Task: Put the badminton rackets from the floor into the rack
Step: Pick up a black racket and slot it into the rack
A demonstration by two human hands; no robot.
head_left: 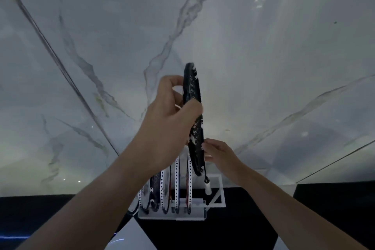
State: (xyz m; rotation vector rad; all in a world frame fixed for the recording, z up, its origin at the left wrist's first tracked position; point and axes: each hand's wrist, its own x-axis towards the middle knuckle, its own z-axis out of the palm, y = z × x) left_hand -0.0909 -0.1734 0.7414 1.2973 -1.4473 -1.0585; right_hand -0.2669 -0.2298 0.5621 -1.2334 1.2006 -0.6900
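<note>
Grey-veined marble wall behind, black surface below. White rack holds five rackets edge-on. Left hand grips black racket head above rack; right hand pinches its lower rim.
</note>
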